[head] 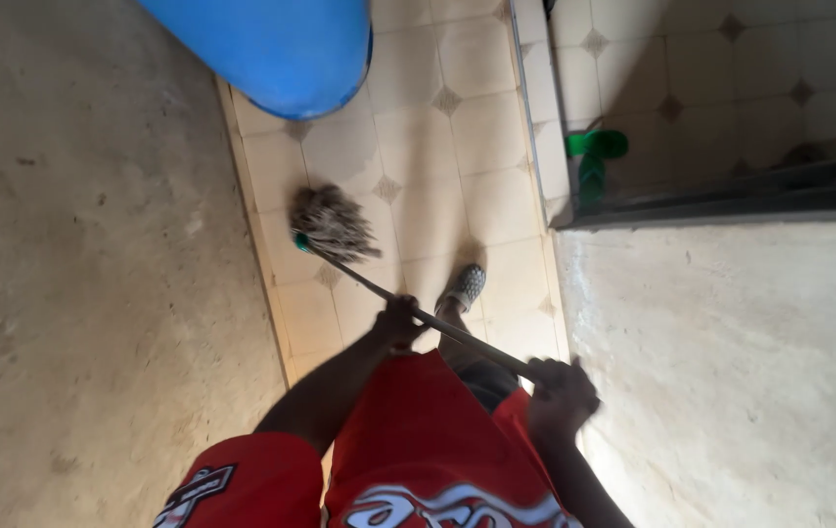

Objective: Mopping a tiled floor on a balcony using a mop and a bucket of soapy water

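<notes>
A mop with a grey stringy head (332, 223) rests on the cream tiled floor (437, 166), its dark handle (457, 332) running down to the right. My left hand (399, 322) grips the handle about midway. My right hand (559, 396) grips the handle's upper end, slightly blurred. Both arms come out of a red shirt at the bottom. One foot in a grey perforated shoe (464, 286) stands on the tiles just beyond the handle.
A large blue barrel (276, 44) stands at the top, at the far end of the narrow tiled strip. Rough plastered walls (85, 274) close in on both sides. A green plastic object (594, 156) sits in a doorway on the right beside a dark door frame.
</notes>
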